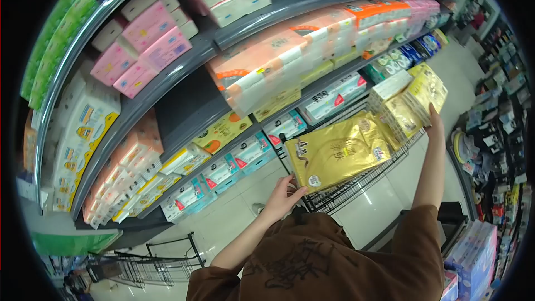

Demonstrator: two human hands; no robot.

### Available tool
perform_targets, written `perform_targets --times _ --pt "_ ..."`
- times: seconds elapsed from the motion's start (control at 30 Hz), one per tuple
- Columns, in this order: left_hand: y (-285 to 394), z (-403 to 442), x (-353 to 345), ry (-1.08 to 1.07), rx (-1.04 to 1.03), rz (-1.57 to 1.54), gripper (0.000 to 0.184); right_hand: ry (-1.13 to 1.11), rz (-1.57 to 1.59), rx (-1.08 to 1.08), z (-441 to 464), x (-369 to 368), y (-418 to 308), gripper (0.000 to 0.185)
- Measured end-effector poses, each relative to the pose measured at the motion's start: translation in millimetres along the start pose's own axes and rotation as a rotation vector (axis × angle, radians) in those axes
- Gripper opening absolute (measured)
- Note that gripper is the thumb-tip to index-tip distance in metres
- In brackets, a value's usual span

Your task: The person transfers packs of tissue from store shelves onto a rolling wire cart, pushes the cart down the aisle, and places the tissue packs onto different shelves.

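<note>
A large gold package lies on top of a black wire cart. My left hand is at the package's near left corner, with fingers curled against its edge; what they grip is hard to make out. Beyond the gold package, yellow-and-white packs rest at the cart's far end. My right hand is on the right side of the outermost yellow pack, its fingers partly hidden against the pack.
Shelves of tissue packs curve along the left and top. Another wire cart stands at the lower left. Crowded racks line the right side, and purple packs sit at the lower right.
</note>
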State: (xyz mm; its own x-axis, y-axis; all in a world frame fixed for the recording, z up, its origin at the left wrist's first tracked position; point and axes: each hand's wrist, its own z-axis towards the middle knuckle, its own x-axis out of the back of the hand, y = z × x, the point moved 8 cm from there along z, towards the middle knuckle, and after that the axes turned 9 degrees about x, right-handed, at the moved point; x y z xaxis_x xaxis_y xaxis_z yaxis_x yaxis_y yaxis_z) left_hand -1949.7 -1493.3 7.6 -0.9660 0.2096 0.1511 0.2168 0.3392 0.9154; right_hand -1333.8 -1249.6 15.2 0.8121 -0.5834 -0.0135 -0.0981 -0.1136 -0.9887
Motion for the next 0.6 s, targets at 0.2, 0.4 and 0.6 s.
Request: perform_targets --times 0.2,0.4,0.6 --pt "-7 -16 30 0.15 -0.076 -0.119 0.041 -0.325 0.345 0.009 -104 -7 -12 0.049" --pt "37 -31 45 0.004 -0.129 -0.417 0.043 -0.278 0.665 0.011 -243 -28 -45 0.057" --pt "131 -58 13 -0.367 -0.336 -0.788 0.09 -0.869 0.027 0.357 -393 -144 -77 0.069"
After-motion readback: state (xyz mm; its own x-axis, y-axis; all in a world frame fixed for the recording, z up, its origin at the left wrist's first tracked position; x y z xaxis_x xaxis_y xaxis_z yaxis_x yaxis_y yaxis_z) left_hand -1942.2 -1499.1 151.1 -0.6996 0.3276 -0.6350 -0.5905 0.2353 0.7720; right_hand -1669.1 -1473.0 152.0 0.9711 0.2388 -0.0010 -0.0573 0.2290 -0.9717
